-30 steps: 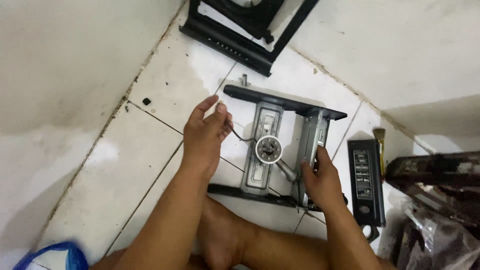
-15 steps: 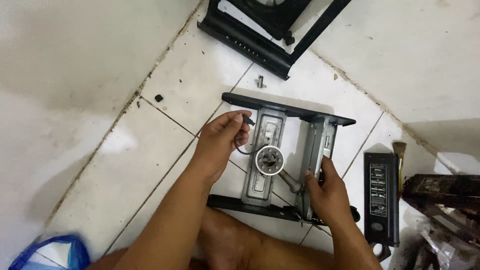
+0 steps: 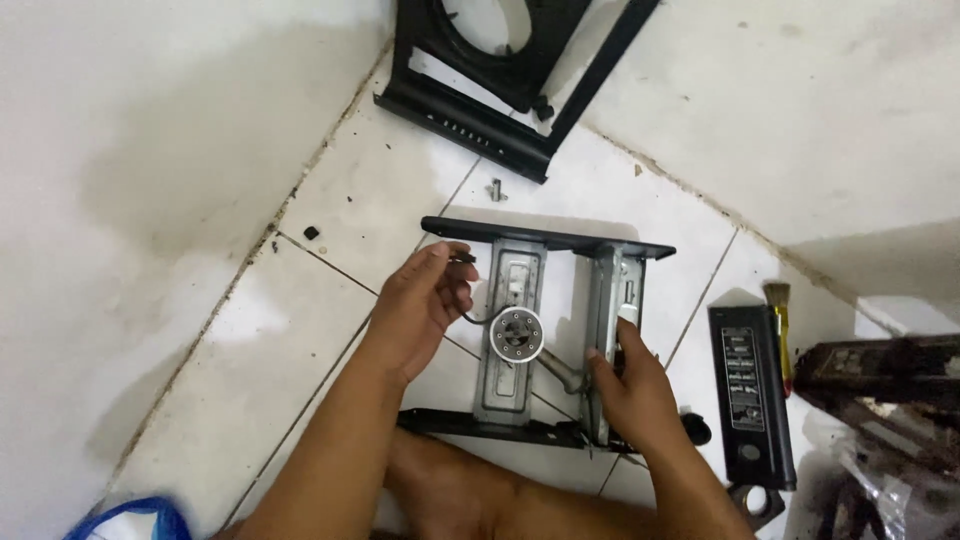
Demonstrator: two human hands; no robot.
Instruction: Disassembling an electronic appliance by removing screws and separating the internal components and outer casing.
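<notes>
Metal frame [image 3: 520, 330] with two grey rails is lying before us; our left hand [image 3: 420, 305] is pinching one thin wire [image 3: 465, 262], our right hand [image 3: 630, 385] is gripping its right rail [image 3: 610, 300].

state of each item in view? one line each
Metal frame: flat on the tiled floor, stripped open.
Wire: pinched by left hand.
Right rail: gripped by right hand.
Black housing: lying apart, empty.
Control panel: detached, face up.
Brush: lying unused.
</notes>
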